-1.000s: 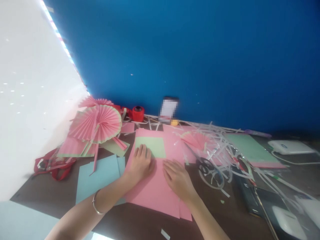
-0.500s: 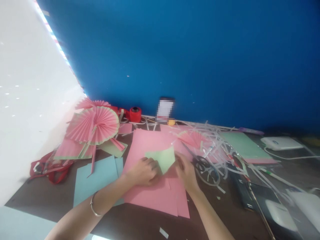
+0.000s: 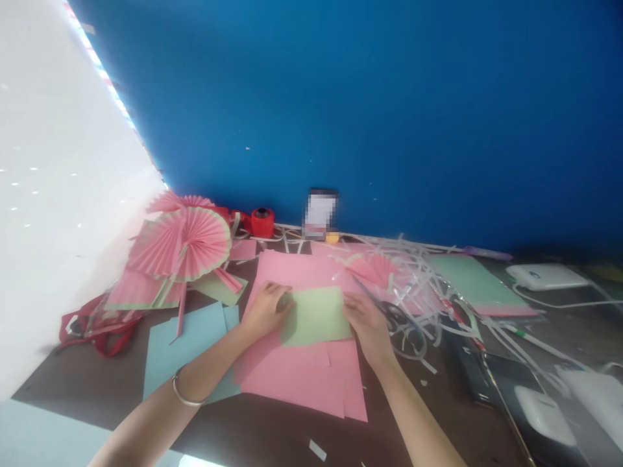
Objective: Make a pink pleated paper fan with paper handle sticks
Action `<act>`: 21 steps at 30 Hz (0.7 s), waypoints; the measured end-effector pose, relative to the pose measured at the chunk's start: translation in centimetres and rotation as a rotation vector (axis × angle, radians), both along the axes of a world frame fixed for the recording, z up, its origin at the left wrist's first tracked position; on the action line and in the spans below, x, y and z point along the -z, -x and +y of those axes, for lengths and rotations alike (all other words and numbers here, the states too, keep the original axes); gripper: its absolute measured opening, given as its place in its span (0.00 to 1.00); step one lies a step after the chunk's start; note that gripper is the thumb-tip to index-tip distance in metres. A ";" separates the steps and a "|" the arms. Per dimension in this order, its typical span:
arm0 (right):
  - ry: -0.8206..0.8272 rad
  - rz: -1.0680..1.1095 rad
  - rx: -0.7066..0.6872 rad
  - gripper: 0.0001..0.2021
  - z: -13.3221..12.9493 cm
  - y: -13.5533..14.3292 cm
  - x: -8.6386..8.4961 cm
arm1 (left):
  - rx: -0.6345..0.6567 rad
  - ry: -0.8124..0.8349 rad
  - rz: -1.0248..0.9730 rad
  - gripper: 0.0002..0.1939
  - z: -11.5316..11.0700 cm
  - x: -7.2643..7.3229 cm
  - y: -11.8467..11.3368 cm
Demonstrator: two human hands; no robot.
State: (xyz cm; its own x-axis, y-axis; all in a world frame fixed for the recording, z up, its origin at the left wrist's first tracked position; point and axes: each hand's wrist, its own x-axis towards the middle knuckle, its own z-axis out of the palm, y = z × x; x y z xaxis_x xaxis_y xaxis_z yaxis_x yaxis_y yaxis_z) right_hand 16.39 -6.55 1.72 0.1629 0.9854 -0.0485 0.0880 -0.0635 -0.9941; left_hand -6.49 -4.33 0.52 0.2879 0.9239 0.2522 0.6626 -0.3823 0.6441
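Observation:
A light green sheet of paper is held between my two hands, roughly flat over a stack of pink paper. My left hand pinches its left edge, with the thumb and fingertips partly hidden. On the opposite side, my right hand has its fingers closed on the right edge. Just right of that hand lies a pair of scissors with dark handles. Blue paper sheets lie under my left forearm.
Pleated pink paper fans stand at the back left, near a red tape roll. White paper strips are heaped at the right, beside green paper. A phone-like object leans on the blue wall.
The green paper was bent up with a raised corner and now lies spread flatter. My left hand has moved left and slightly up, to the paper's left edge.

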 end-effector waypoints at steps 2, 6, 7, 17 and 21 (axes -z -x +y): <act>-0.004 -0.023 0.007 0.18 0.0 -0.1 0.0 | 0.027 0.077 -0.106 0.10 0.2 -0.1 0.0; -0.046 -0.116 -0.027 0.16 0.2 -0.5 0.5 | -0.008 0.191 -0.333 0.10 0.3 -0.2 0.0; -0.069 -0.148 -0.040 0.15 0.2 -0.5 0.7 | -0.030 0.201 -0.375 0.10 0.3 -0.3 0.0; -0.449 -0.663 -0.364 0.24 -1.3 -0.6 0.3 | -0.199 0.179 -0.485 0.11 0.8 -0.1 0.4; -0.548 -0.777 -0.441 0.14 -1.4 -0.4 0.7 | -0.257 0.129 -0.436 0.11 1.2 0.3 0.8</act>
